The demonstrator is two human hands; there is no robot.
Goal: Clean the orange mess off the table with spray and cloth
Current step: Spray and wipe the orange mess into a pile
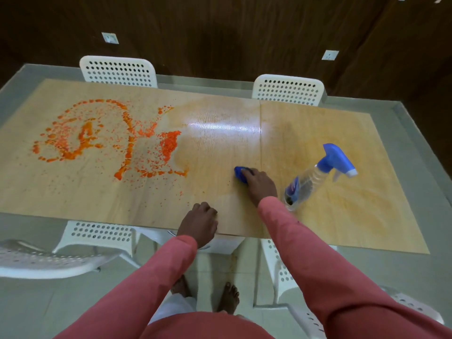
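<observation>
Fingers (pixel 247 173) of my right hand (pixel 259 185) curl over the blue cloth (pixel 241 174), covering most of it; left hand (pixel 199 223) rests at the near edge, fingers curled under, nothing visible inside; wooden surface (pixel 220 148) carries the orange mess (pixel 110 138) across its left half, well apart from the cloth; spray bottle (pixel 318 174) stands just beside my right wrist, label unreadable.
</observation>
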